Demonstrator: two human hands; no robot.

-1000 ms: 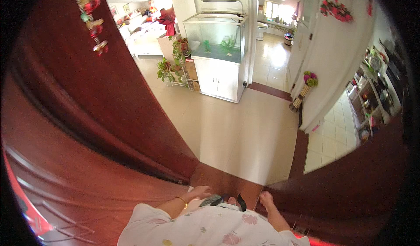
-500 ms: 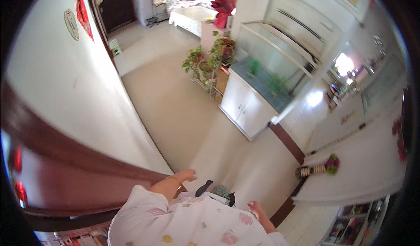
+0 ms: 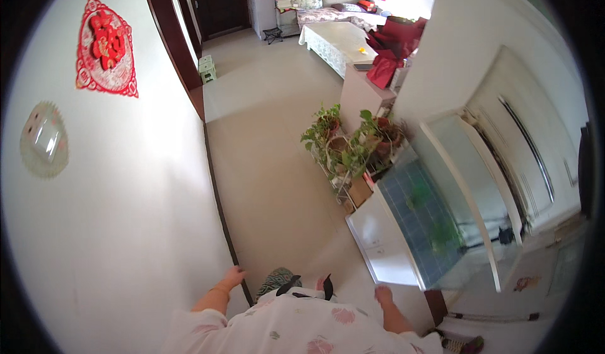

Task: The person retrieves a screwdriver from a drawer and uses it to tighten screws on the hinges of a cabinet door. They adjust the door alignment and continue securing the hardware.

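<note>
My left hand [image 3: 234, 276] hangs low beside the white wall [image 3: 151, 228], next to the dark skirting strip. My right hand [image 3: 383, 294] swings at the other side, near the lower end of a white cabinet [image 3: 384, 253]. No object shows in either hand. Seen small and from above, their fingers are too foreshortened and blurred to read. Between the arms are a white patterned top [image 3: 296, 325], dark ribbon-like ends and a green patterned trouser leg [image 3: 277, 281].
A beige floor [image 3: 265, 146] runs ahead to a dark door [image 3: 217, 4]. On the right stand a glass tank [image 3: 435, 215] on the cabinet and potted plants [image 3: 353, 146]. Farther back is a cloth-covered table [image 3: 334, 39]. A green-white stool [image 3: 207, 68] stands by the left doorway.
I have moved forward and the view has turned left. The tank, plants and table have shifted right and look nearer. The brown furniture at lower left has left the view.
</note>
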